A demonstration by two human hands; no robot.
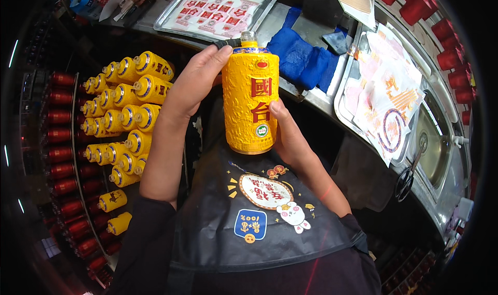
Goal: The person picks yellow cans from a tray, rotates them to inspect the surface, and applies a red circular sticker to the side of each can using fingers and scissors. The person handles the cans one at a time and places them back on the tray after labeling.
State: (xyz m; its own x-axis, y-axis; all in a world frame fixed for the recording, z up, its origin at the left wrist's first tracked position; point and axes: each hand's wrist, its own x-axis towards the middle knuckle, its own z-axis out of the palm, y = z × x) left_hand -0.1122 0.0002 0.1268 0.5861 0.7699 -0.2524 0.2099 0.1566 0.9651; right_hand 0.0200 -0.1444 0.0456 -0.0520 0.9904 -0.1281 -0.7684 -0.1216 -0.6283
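Note:
A yellow embossed bottle [249,104] with red characters stands nearly upright in front of my body, its bare glass neck at the top. My left hand [200,75] holds its upper left side, the thumb near the blue patterned ring on the shoulder; its other fingers are mostly hidden behind the bottle. A dark band shows around a finger there. My right hand [290,133] grips the lower right side, its thumb on the front. Beyond the bottle, a metal tray [165,24] holds a sheet of red and gold decals [216,13].
Many yellow bottles [124,94] stand at left beside rows of red bottles [60,116]. Blue cloths [293,52] lie on the metal counter. At right are a second tray [342,96] with decal sheets [389,85], black-handled scissors [405,182] and a sink [435,139].

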